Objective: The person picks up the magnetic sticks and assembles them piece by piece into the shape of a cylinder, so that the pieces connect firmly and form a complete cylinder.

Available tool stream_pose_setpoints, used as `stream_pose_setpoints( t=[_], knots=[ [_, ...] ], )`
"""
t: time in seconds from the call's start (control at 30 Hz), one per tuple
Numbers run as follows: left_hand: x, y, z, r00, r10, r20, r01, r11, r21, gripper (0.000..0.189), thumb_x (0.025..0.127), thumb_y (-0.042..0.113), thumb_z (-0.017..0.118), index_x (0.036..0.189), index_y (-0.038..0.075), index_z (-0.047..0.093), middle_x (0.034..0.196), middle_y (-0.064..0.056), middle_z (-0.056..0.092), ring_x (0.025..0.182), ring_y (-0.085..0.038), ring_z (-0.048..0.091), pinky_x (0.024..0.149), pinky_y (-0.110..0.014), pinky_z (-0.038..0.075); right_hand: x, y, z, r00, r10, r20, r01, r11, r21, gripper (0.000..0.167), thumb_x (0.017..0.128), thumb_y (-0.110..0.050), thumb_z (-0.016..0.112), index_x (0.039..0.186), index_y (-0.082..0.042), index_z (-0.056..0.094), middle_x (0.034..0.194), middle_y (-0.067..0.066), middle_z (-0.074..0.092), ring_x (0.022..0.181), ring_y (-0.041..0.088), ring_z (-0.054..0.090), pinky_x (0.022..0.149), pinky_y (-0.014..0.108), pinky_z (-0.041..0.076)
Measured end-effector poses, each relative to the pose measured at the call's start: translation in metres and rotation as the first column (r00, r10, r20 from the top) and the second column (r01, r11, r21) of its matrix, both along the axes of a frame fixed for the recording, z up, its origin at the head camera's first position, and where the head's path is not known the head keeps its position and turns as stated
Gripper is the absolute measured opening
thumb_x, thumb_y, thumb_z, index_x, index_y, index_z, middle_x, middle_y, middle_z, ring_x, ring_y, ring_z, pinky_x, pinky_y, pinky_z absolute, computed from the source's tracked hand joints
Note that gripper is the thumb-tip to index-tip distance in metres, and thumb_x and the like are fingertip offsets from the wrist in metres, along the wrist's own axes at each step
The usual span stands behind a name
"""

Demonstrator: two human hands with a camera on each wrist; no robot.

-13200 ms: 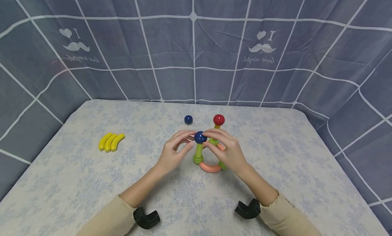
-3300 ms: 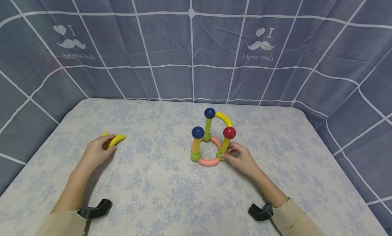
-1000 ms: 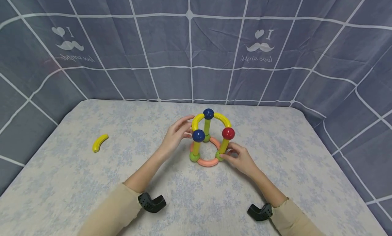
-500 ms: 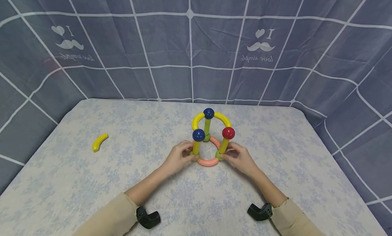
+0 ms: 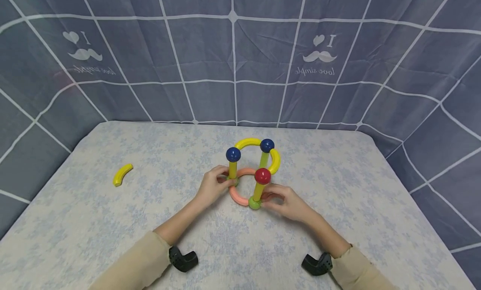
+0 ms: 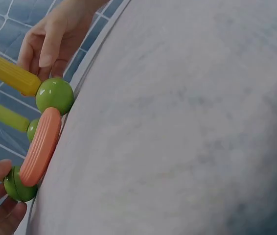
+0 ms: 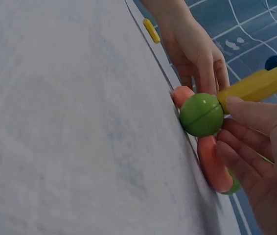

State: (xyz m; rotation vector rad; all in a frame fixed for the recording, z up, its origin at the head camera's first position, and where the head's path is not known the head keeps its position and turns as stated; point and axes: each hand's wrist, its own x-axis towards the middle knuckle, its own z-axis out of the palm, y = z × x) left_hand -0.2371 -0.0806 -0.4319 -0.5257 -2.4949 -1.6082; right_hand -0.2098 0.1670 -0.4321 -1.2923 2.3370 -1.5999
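Note:
A magnetic stick-and-ball construction stands mid-table, with coral curved sticks (image 5: pixel 238 197) and green balls (image 5: pixel 254 203) forming its base ring. Upright sticks carry two blue balls (image 5: pixel 233 154) and a red ball (image 5: pixel 262 176). Two yellow curved sticks (image 5: pixel 275 161) meet at the rear blue ball; between the red and front-left blue balls the top is unjoined. My left hand (image 5: pixel 211 185) pinches the green ball (image 6: pixel 16 186) at the left base corner. With my right hand (image 5: pixel 287 203) I hold the yellow upright stick (image 7: pixel 261 85) under the red ball, thumb on its lower end.
One loose yellow curved stick (image 5: pixel 122 175) lies on the left of the table. A pale blue-patterned cloth (image 5: pixel 240 248) covers the tabletop. Behind it hangs a grey-blue checked curtain (image 5: pixel 210 102).
Since half a second ago the construction has turned: its red-ball corner came nearer and left, its left corner moved back. Earlier, my left hand brought a second yellow curved stick to the top.

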Motion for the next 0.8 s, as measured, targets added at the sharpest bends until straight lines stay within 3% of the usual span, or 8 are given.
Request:
stream_pose_setpoints(
  t=[0.1, 0.2, 0.27, 0.37, 0.43, 0.5, 0.67, 0.8],
  knots=[
    [-0.001, 0.000, 0.000, 1.000, -0.003, 0.012, 0.003, 1.000, 0.019, 0.030, 0.077, 0.003, 0.071, 0.106, -0.002, 0.064, 0.101, -0.013, 0.064, 0.097, -0.027, 0.059, 0.079, -0.030, 0.053, 0.002, -0.003, 0.002, 0.999, 0.028, 0.023, -0.029, 1.000, 0.009, 0.028, 0.079, 0.005, 0.066, 0.106, 0.007, 0.059, 0.095, 0.017, 0.063, 0.086, 0.026, 0.062, 0.076, 0.032, 0.053],
    [-0.002, -0.002, 0.000, 1.000, -0.012, 0.025, 0.011, 1.000, 0.024, 0.032, 0.078, 0.004, 0.070, 0.109, -0.002, 0.063, 0.103, -0.013, 0.063, 0.100, -0.028, 0.059, 0.081, -0.031, 0.052, 0.002, -0.004, 0.003, 0.995, -0.088, 0.054, 0.088, 0.996, 0.011, 0.023, 0.082, 0.003, 0.064, 0.104, 0.005, 0.061, 0.096, 0.016, 0.064, 0.088, 0.023, 0.062, 0.078, 0.030, 0.053],
    [-0.001, -0.005, 0.000, 0.999, -0.022, 0.044, 0.020, 0.999, 0.039, 0.035, 0.079, 0.006, 0.070, 0.112, -0.001, 0.061, 0.106, -0.014, 0.062, 0.102, -0.028, 0.057, 0.083, -0.032, 0.051, 0.000, -0.003, 0.004, 0.969, -0.237, 0.070, 0.237, 0.971, 0.007, 0.020, 0.082, 0.003, 0.063, 0.103, 0.004, 0.062, 0.095, 0.015, 0.064, 0.088, 0.022, 0.062, 0.079, 0.027, 0.052],
    [0.000, -0.016, 0.002, 0.998, -0.042, 0.056, 0.039, 0.997, 0.067, 0.042, 0.079, 0.009, 0.071, 0.118, 0.000, 0.058, 0.113, -0.017, 0.059, 0.106, -0.030, 0.055, 0.088, -0.038, 0.049, -0.007, 0.000, 0.005, 0.901, -0.422, 0.104, 0.424, 0.906, -0.001, 0.021, 0.083, 0.004, 0.062, 0.104, 0.005, 0.060, 0.096, 0.017, 0.064, 0.089, 0.024, 0.061, 0.080, 0.027, 0.052],
    [0.001, -0.029, 0.004, 0.998, -0.040, 0.045, 0.036, 0.997, 0.072, 0.046, 0.079, 0.008, 0.070, 0.122, -0.001, 0.054, 0.117, -0.019, 0.057, 0.107, -0.032, 0.053, 0.090, -0.041, 0.047, -0.012, 0.001, 0.006, 0.869, -0.479, 0.125, 0.480, 0.877, 0.024, 0.028, 0.083, 0.004, 0.062, 0.111, 0.005, 0.057, 0.100, 0.019, 0.062, 0.092, 0.028, 0.060, 0.082, 0.030, 0.052],
    [0.002, -0.047, 0.006, 1.000, -0.020, 0.023, 0.018, 0.998, 0.060, 0.048, 0.080, 0.006, 0.069, 0.124, -0.002, 0.052, 0.119, -0.020, 0.055, 0.108, -0.033, 0.052, 0.091, -0.043, 0.046, -0.017, -0.001, 0.009, 0.861, -0.488, 0.145, 0.486, 0.872, 0.051, 0.035, 0.084, 0.004, 0.061, 0.117, 0.006, 0.053, 0.107, 0.021, 0.060, 0.097, 0.031, 0.059, 0.084, 0.034, 0.051],
    [0.001, -0.104, 0.004, 0.990, 0.112, -0.081, -0.111, 0.994, 0.007, 0.050, 0.081, 0.000, 0.066, 0.127, -0.004, 0.047, 0.119, -0.023, 0.053, 0.106, -0.034, 0.051, 0.088, -0.042, 0.045, -0.018, -0.010, 0.026, 0.884, -0.445, 0.142, 0.438, 0.895, 0.080, 0.027, 0.084, 0.008, 0.059, 0.110, 0.011, 0.055, 0.110, 0.026, 0.057, 0.103, 0.038, 0.054, 0.088, 0.041, 0.048],
    [0.000, -0.154, -0.001, 0.935, 0.281, -0.217, -0.298, 0.953, -0.048, 0.045, 0.080, -0.006, 0.065, 0.122, -0.007, 0.050, 0.111, -0.024, 0.056, 0.100, -0.035, 0.052, 0.083, -0.023, 0.044, -0.020, -0.014, 0.030, 0.888, -0.440, 0.132, 0.433, 0.898, 0.079, 0.019, 0.082, 0.011, 0.058, 0.100, 0.013, 0.057, 0.103, 0.028, 0.059, 0.102, 0.040, 0.054, 0.088, 0.044, 0.048]
  ],
)
